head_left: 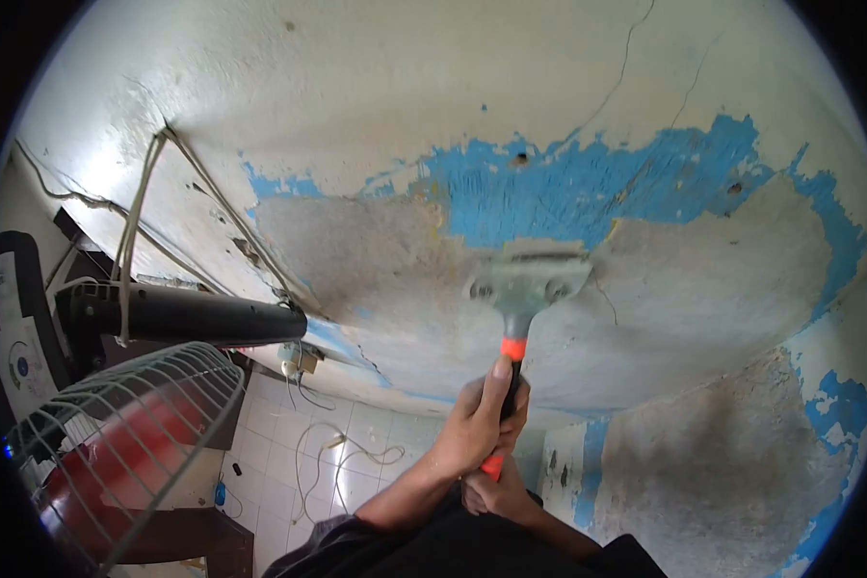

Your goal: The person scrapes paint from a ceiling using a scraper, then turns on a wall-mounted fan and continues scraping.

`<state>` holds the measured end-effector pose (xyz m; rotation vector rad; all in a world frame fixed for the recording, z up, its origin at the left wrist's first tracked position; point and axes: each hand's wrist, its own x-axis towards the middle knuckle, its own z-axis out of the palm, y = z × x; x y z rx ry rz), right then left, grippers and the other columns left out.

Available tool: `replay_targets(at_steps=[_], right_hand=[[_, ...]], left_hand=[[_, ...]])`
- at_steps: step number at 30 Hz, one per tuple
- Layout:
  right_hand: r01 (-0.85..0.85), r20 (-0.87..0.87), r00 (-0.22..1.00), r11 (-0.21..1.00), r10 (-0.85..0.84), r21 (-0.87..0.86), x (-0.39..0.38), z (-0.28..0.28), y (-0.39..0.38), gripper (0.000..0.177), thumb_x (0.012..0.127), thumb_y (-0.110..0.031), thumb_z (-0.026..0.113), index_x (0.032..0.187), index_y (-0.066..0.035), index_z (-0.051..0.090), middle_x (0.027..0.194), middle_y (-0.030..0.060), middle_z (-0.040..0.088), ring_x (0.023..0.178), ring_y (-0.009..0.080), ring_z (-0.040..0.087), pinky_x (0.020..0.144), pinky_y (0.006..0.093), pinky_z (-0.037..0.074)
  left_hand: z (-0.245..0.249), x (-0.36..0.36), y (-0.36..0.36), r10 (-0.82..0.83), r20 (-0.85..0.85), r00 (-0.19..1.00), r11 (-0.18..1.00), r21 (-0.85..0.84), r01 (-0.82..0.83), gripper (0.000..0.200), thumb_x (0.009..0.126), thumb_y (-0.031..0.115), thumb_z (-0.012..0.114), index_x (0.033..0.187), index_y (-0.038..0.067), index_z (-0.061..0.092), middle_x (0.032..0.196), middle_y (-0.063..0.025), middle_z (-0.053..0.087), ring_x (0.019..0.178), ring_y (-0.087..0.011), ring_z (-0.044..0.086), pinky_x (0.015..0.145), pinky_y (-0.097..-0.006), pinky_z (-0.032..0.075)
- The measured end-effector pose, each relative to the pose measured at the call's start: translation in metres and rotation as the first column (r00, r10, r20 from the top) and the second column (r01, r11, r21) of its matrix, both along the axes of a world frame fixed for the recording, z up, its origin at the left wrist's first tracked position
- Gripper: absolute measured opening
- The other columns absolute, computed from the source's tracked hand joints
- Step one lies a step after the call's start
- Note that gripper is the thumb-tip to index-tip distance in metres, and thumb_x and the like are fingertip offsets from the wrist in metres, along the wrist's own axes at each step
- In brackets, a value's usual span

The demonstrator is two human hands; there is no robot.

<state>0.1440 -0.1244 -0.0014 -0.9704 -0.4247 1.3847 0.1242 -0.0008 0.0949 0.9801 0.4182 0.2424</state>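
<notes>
A wide-bladed scraper (518,301) with a grey head and a black and orange handle is held up against the wall (405,260). Its blade meets the wall at the lower edge of a blue paint patch (549,188). My left hand (484,412) is wrapped round the black part of the handle, thumb pointing up along it. Lower down, my right hand (494,493) closes round the orange handle end, its fingers partly hidden. Bare grey plaster shows either side of the scraper head, and cracked whitish paint covers the wall above.
At left stands a fan with a wire guard (164,414) and red blades, beside a black tube (193,313). Cables (226,212) hang from the wall there. A loose cord (332,443) lies on the tiled floor (275,414). More bare plaster (703,472) shows at lower right.
</notes>
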Motion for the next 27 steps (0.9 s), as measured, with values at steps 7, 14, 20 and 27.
replay_targets(at_steps=[7,14,20,27], right_hand=[[0.005,0.029,1.000,0.999,-0.006,0.051,0.005,0.001,0.010,0.028,0.095,-0.013,0.054,0.070,-0.003,0.049,0.048,0.0042,0.047,0.038,0.0142,0.047,0.038,0.0299,0.038],[-0.012,-0.043,0.999,0.992,0.017,0.123,0.003,-0.006,0.013,0.018,0.095,-0.010,0.053,0.079,-0.003,0.048,0.050,0.0018,0.044,0.038,0.0122,0.043,0.039,0.0285,0.035],[-0.012,-0.123,0.991,0.941,0.057,0.339,-0.001,-0.021,0.013,0.064,0.090,-0.069,0.042,0.092,-0.005,0.044,0.056,0.0022,0.041,0.040,0.0118,0.037,0.040,0.0261,0.034],[-0.018,-0.110,0.993,0.970,0.046,0.242,-0.006,-0.027,0.010,0.063,0.092,-0.069,0.036,0.088,-0.006,0.043,0.054,0.0026,0.040,0.039,0.0118,0.036,0.038,0.0265,0.033]], left_hand=[[0.016,-0.001,0.004,0.026,0.029,0.999,0.999,0.026,-0.026,0.051,0.102,0.053,0.031,0.079,0.009,0.042,0.058,0.0044,0.035,0.046,-0.0036,0.029,0.040,-0.0205,0.026],[0.022,0.001,0.011,-0.009,0.078,0.997,0.999,0.036,0.007,0.052,0.101,0.055,0.032,0.081,0.009,0.042,0.059,0.0037,0.036,0.046,-0.0039,0.028,0.040,-0.0200,0.025],[0.002,-0.004,0.015,-0.040,0.072,0.997,0.999,-0.032,0.043,0.053,0.099,0.058,0.032,0.083,0.008,0.043,0.059,0.0015,0.037,0.045,-0.0060,0.030,0.040,-0.0213,0.028],[-0.008,-0.009,0.020,-0.085,0.163,0.983,0.983,-0.147,0.110,0.050,0.101,0.055,0.030,0.088,0.009,0.045,0.063,0.0030,0.036,0.047,-0.0050,0.030,0.042,-0.0201,0.027]])
